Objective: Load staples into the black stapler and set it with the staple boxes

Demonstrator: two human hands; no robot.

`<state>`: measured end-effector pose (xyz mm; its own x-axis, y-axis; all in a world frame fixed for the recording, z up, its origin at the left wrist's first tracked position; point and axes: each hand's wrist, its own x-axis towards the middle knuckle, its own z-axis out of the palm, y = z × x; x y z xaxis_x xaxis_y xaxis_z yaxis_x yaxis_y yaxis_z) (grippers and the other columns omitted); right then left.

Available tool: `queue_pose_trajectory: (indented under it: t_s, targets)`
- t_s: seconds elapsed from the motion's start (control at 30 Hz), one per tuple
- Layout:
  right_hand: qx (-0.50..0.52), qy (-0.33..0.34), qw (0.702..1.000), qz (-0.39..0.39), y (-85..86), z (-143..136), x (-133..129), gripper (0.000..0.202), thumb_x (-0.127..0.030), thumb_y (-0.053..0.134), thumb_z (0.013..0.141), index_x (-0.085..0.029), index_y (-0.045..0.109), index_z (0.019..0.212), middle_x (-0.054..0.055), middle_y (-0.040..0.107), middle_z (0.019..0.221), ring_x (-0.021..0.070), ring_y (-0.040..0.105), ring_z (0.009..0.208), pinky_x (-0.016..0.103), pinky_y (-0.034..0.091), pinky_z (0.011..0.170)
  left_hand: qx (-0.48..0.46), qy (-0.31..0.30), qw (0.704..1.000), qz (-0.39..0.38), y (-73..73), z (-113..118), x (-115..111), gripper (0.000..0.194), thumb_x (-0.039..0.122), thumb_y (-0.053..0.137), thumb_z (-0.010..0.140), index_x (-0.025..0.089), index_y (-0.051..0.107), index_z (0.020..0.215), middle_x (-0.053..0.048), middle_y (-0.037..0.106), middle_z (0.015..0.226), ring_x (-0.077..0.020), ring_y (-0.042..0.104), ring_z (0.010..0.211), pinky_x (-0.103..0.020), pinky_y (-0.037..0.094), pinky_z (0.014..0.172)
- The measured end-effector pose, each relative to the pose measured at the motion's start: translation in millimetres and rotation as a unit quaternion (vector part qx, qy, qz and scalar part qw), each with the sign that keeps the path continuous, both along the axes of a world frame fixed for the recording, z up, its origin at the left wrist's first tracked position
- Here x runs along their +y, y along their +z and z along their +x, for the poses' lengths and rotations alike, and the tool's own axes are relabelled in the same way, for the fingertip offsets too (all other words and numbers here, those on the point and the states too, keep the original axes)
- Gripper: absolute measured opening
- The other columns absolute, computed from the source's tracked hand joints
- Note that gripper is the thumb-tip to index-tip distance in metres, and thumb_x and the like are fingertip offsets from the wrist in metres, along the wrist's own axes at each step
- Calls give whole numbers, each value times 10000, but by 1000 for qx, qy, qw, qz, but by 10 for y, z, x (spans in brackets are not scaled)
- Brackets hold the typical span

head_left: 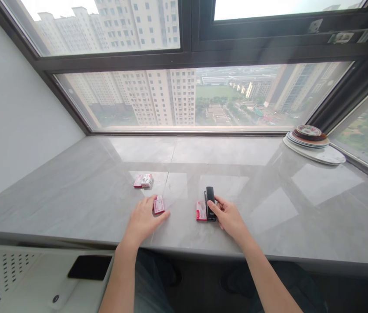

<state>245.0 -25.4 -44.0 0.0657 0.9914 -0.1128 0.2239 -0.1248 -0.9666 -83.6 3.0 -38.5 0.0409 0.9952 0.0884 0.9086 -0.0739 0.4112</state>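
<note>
L hand [145, 215]: part-open, at red/white staple box [158, 204]. R hand [228, 216]: thumb + fingers on blk stapler [210, 204], nr desk [184, 234] front edge.

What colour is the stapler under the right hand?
The stapler is black, seen best in the head view.

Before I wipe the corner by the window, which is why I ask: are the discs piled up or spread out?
Piled up: the smaller discs lie on top of a wider white one.
</note>
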Motion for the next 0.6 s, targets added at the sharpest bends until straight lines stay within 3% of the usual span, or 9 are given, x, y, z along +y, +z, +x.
queue_pose_trajectory:
  t_s: [0.1,0.27,0.37,0.43,0.6]
  targets:
    - [-8,-7,1000,-7,22,-10,-9,724,-666,597,927,-150,625,1434,-70,442,588,121,427,438,262,387,475,-87,-105,990,-26,96,276,-68,579,479,698,844,275,581,1374,-69,658,1206,-290,624,1121,-397,491,973]
    - [-2,10,1000,3,33,-6,-22,687,-653,603,935,-162,639,1413,-80,418,586,112,412,421,255,374,455,-187,-181,966,-2,294,782,-56,523,365,750,800,306,599,1298,-42,615,1245,-249,605,1154,-371,504,997]
    - [-3,22,1000,17,38,0,-34,649,-640,592,950,-163,658,1383,-79,429,572,112,411,423,253,369,459,-164,-252,954,9,314,1080,-46,521,299,768,761,324,610,1257,-32,629,1226,-270,572,1178,-404,480,1035]
    - [-4,27,999,23,45,0,-44,618,-628,579,963,-172,665,1371,-76,437,570,112,415,425,249,361,457,-131,-268,954,9,283,1200,-28,513,287,791,723,318,626,1208,-37,641,1169,-292,568,1140,-428,486,1000]
    - [-10,37,999,28,50,1,-56,558,-613,566,980,-192,686,1326,-66,454,604,108,440,423,241,350,437,-117,-279,953,-1,202,1243,45,586,355,842,703,317,617,1243,-35,628,1192,-292,568,1116,-438,471,1001]
